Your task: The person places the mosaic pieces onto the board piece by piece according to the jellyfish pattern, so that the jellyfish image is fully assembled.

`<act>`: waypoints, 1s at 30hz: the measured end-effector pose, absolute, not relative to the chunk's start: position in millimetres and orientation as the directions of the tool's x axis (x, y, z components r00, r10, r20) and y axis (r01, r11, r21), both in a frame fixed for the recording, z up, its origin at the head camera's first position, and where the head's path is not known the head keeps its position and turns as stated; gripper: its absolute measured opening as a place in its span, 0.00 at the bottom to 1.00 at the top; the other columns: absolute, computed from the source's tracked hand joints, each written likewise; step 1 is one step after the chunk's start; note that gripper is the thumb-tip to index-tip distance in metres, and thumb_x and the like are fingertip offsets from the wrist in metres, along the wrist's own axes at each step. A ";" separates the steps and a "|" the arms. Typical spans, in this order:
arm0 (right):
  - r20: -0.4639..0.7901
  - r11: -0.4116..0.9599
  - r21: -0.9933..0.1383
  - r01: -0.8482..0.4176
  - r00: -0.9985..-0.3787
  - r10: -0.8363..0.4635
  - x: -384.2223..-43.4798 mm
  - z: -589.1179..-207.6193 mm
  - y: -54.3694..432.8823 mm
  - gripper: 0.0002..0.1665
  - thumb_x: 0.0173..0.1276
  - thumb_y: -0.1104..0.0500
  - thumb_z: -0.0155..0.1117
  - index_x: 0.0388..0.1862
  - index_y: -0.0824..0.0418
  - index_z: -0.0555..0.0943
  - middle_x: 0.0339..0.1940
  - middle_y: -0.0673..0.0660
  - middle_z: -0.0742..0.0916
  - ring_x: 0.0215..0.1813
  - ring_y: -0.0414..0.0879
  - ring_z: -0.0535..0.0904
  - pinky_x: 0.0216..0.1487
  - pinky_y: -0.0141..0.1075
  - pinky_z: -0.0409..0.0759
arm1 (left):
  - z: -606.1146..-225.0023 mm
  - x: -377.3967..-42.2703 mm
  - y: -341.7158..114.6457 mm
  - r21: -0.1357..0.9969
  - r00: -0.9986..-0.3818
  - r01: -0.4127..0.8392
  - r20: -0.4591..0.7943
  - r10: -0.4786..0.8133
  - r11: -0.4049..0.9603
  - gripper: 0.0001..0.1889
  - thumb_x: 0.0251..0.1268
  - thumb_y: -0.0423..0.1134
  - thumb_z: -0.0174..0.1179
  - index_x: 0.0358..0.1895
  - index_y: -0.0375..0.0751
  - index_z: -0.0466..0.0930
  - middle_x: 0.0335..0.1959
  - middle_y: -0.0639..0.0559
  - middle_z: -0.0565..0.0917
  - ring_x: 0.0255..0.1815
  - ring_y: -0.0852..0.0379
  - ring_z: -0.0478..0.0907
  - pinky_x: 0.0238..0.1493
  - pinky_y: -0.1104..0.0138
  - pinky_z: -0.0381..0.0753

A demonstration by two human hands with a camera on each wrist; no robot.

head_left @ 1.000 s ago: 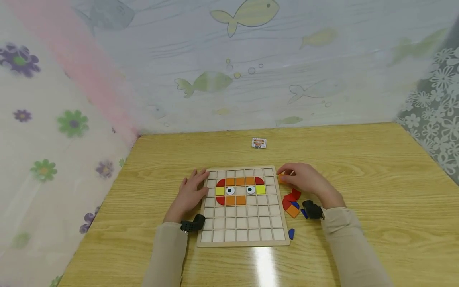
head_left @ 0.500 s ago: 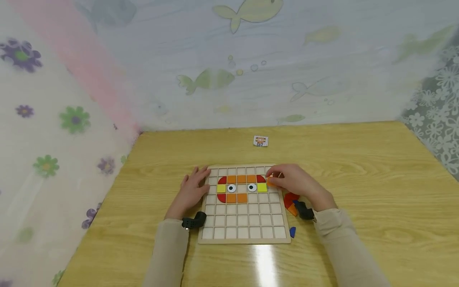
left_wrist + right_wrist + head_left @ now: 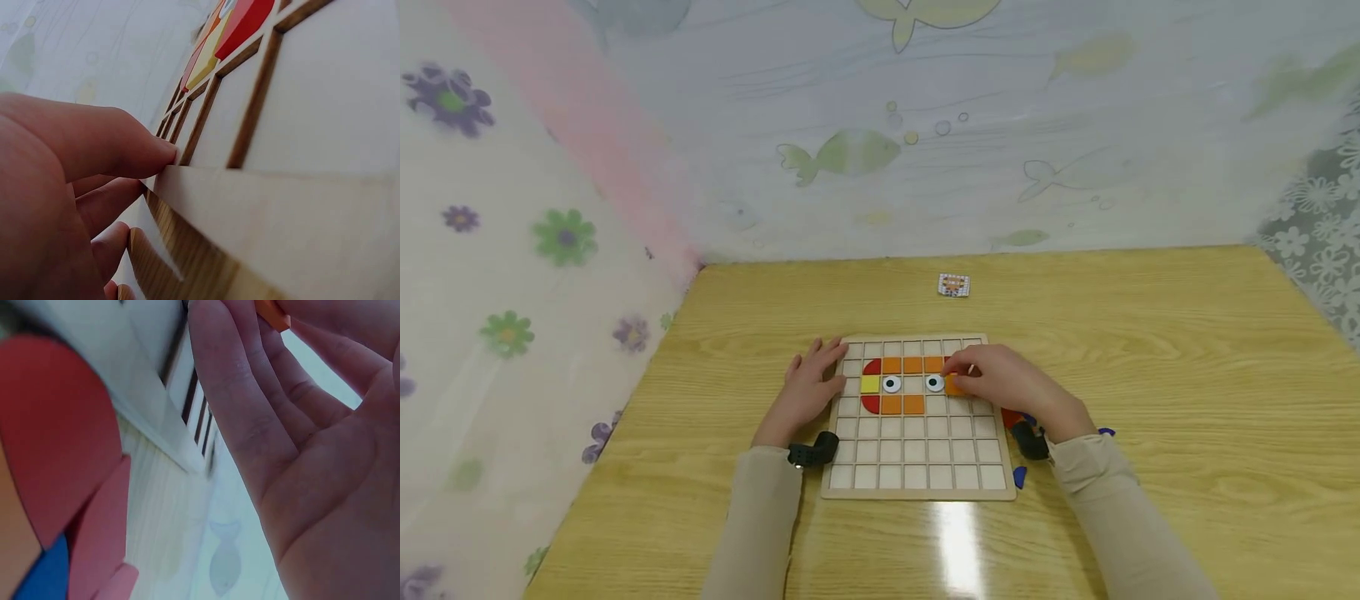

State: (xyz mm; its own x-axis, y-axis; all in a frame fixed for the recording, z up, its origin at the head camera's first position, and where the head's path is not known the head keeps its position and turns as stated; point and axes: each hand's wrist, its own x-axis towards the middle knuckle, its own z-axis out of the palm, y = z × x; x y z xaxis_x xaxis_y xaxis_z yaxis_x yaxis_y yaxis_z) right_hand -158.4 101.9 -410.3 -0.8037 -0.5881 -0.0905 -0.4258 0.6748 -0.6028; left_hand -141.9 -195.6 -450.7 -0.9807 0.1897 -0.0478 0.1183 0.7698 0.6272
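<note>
A wooden grid board (image 3: 917,493) lies flat on the table. My right hand (image 3: 1011,379) pinches an orange tile (image 3: 953,386) between thumb and fingers over the board's right side, beside a round eye piece (image 3: 935,382). In the right wrist view only a corner of the orange tile (image 3: 274,315) shows among the fingers. My left hand (image 3: 805,387) rests at the board's left edge with fingers spread; in the left wrist view the thumb (image 3: 134,147) touches the rim. Orange tiles (image 3: 912,365), red corner tiles (image 3: 870,405), a yellow tile (image 3: 870,384) and another eye piece (image 3: 891,384) sit in cells.
Loose red pieces (image 3: 1011,417) lie right of the board, partly hidden under the right wrist. A blue piece (image 3: 1019,477) lies near the lower right corner, another blue piece (image 3: 1107,432) beyond the sleeve. A small patterned card (image 3: 953,285) lies behind the board.
My right hand has carried the orange tile left from beside the board to over its right cells, now covering the right yellow tile. The left hand stays at the left edge.
</note>
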 end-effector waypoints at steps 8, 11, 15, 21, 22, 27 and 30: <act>-0.116 0.688 -0.590 -0.423 -0.799 -0.591 -156.0 -409.9 93.2 0.12 0.63 0.58 0.56 0.45 0.50 0.80 0.32 0.44 0.80 0.32 0.40 0.73 0.37 0.35 0.72 | -449.2 -144.5 -194.8 0.624 -0.981 0.133 -0.029 0.193 0.770 0.26 0.64 0.40 0.49 0.66 0.46 0.60 0.69 0.53 0.55 0.70 0.51 0.39 0.64 0.52 0.31; -0.098 0.687 -0.571 -0.449 -0.793 -0.601 -155.4 -410.3 90.4 0.11 0.62 0.59 0.57 0.43 0.51 0.80 0.31 0.44 0.80 0.32 0.39 0.74 0.37 0.35 0.73 | -449.5 -145.1 -194.6 0.629 -0.980 0.137 -0.024 0.196 0.765 0.26 0.64 0.40 0.49 0.66 0.46 0.60 0.69 0.54 0.55 0.70 0.51 0.39 0.64 0.52 0.31; -0.076 0.684 -0.557 -0.471 -0.791 -0.607 -153.0 -411.4 86.0 0.08 0.61 0.59 0.59 0.39 0.52 0.80 0.31 0.44 0.81 0.33 0.38 0.74 0.37 0.35 0.73 | -450.2 -144.7 -194.5 0.639 -0.980 0.132 -0.028 0.195 0.758 0.26 0.64 0.40 0.49 0.66 0.47 0.59 0.69 0.55 0.55 0.70 0.52 0.39 0.65 0.53 0.31; -0.083 0.685 -0.562 -0.463 -0.793 -0.604 -150.9 -414.3 79.8 0.04 0.60 0.56 0.62 0.34 0.52 0.80 0.32 0.44 0.81 0.34 0.39 0.74 0.38 0.35 0.73 | -451.6 -143.2 -195.5 0.645 -0.980 0.133 -0.029 0.197 0.753 0.27 0.64 0.40 0.50 0.66 0.46 0.59 0.69 0.54 0.55 0.70 0.52 0.39 0.64 0.53 0.31; -0.086 0.687 -0.562 -0.460 -0.794 -0.601 -150.7 -414.6 79.2 0.04 0.59 0.56 0.62 0.34 0.52 0.81 0.32 0.44 0.81 0.33 0.39 0.74 0.38 0.35 0.73 | -451.9 -143.1 -195.6 0.644 -0.980 0.132 -0.029 0.197 0.753 0.27 0.64 0.40 0.50 0.66 0.46 0.59 0.69 0.54 0.55 0.70 0.52 0.39 0.64 0.53 0.31; -0.098 0.700 -0.551 -0.454 -0.798 -0.595 -150.3 -414.4 77.1 0.02 0.58 0.57 0.63 0.31 0.53 0.81 0.30 0.45 0.81 0.32 0.41 0.73 0.37 0.35 0.72 | -451.3 -143.0 -195.4 0.639 -0.980 0.123 -0.041 0.193 0.759 0.27 0.64 0.40 0.50 0.66 0.46 0.59 0.69 0.54 0.55 0.70 0.52 0.39 0.64 0.53 0.31; -0.115 0.715 -0.540 -0.444 -0.803 -0.585 -150.4 -414.3 75.6 0.02 0.58 0.57 0.63 0.30 0.54 0.81 0.29 0.45 0.81 0.31 0.41 0.73 0.36 0.35 0.72 | -450.5 -142.8 -195.4 0.637 -0.980 0.122 -0.045 0.194 0.762 0.27 0.64 0.39 0.49 0.67 0.46 0.59 0.69 0.53 0.54 0.70 0.51 0.38 0.64 0.52 0.30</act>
